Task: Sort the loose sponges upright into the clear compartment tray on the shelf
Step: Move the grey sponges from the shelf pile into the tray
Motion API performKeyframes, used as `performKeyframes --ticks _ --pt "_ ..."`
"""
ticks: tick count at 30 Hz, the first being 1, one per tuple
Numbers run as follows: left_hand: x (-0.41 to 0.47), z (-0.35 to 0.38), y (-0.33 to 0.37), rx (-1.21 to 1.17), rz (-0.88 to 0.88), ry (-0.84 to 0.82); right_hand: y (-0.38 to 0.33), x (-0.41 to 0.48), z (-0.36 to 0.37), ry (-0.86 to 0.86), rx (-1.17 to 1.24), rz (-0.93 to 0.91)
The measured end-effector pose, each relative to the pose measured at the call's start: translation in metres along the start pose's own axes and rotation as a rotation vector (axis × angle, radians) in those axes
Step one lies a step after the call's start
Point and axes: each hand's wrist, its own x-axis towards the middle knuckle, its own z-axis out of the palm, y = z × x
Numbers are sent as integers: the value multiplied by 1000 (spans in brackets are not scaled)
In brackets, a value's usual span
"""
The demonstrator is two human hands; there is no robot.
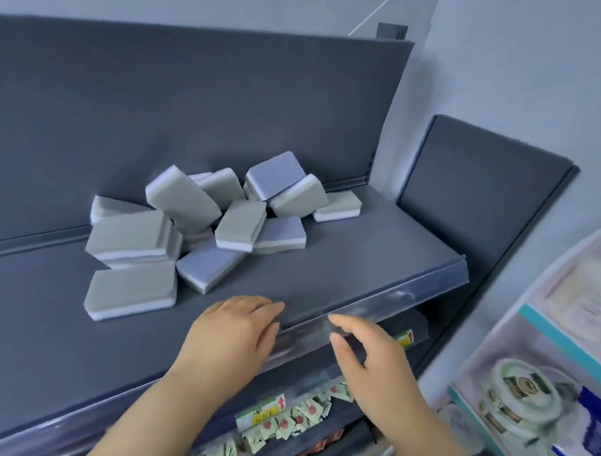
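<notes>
Our left hand (235,335) lies palm down on the front edge of the dark grey metal shelf (342,268), fingers (266,306) stretched nearly flat and close together, gripping nothing. Our right hand (364,357) hovers just beside it over the shelf's clear plastic front strip (412,299), fingers loosely curled and spread, thumb apart from the rest; it holds nothing, and we cannot tell whether the fingertips touch the strip (that part is blurred).

The loose rectangular sponges (197,226), grey scouring pad on one face and white foam on the other, sit in a jumbled heap towards the back of the shelf, well apart from both hands. Some lie flat, several lean tilted against one another, and a few show a bluish-grey face. One flat grey-topped sponge (131,291) lies nearest the front, left of the left hand. Small green-and-white sachets (282,422) fill the shelf below.
</notes>
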Motion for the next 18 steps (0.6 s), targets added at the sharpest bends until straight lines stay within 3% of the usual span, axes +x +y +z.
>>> performKeyframes --ticks 9,13,18 --pt "-15 -17 -45 137 -328 146 -49 138 26 -214 -67 -356" --pt "-24 -25 -84 245 -387 189 -69 174 64 -193 -331 -559" --pt "-20 -20 -117 274 -488 37 -64 188 87 -49 -537 -660"
